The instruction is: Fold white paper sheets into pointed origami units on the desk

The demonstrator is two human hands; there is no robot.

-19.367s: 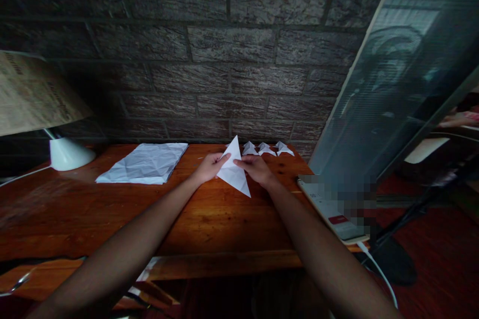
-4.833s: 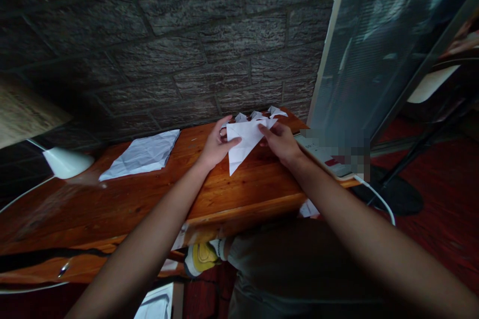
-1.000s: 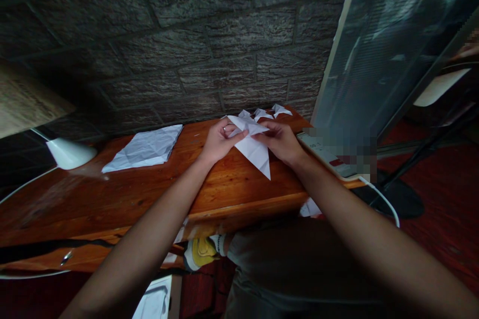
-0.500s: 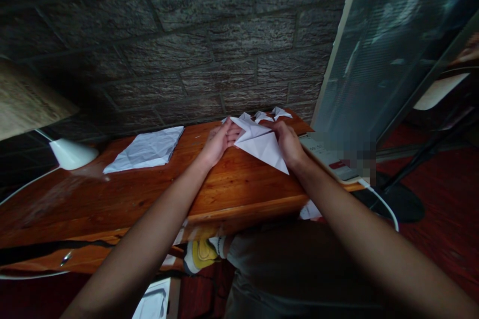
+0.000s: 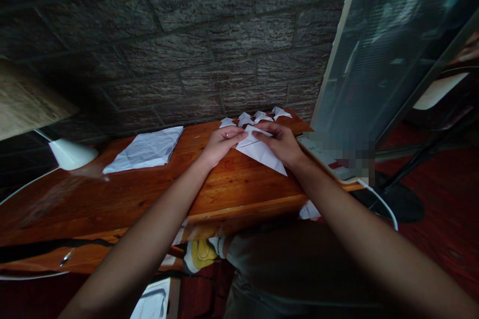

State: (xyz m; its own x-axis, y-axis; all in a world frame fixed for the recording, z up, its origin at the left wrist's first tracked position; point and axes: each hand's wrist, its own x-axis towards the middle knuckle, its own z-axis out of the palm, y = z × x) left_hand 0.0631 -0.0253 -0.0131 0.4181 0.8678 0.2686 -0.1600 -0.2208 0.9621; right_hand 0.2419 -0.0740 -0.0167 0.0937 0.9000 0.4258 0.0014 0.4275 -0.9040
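Half a second ago the folded paper (image 5: 262, 152) was lifted and opened a little between the two hands; now it has come down flat on the desk (image 5: 157, 194) and both hands lie over its far end. The left hand (image 5: 223, 143), with a ring on one finger, rests with its fingers close together and bent, the tips pressing the left corner of the sheet. The right hand (image 5: 281, 143) lies across the top of the paper, fingers also together and curved, pressing it down from the far right side. I judge that the hands hold it this way to keep the layers from sliding while a crease is made flat, because the wood under it gives a hard support.

This paper is white and looks like a long triangle, its sharp point directed to the near right edge of the desk, with one fold line visible along the upper part. It lies in the far middle of the desk, just near the four small folded pieces (image 5: 254, 117) that stand in a row close to the brick wall (image 5: 187, 50). More to the left lies a wrinkled flat sheet (image 5: 144, 149), and farther left a white lamp base (image 5: 71, 152). On the right, near the right hand, lies a phone (image 5: 329, 157) with a white cable.
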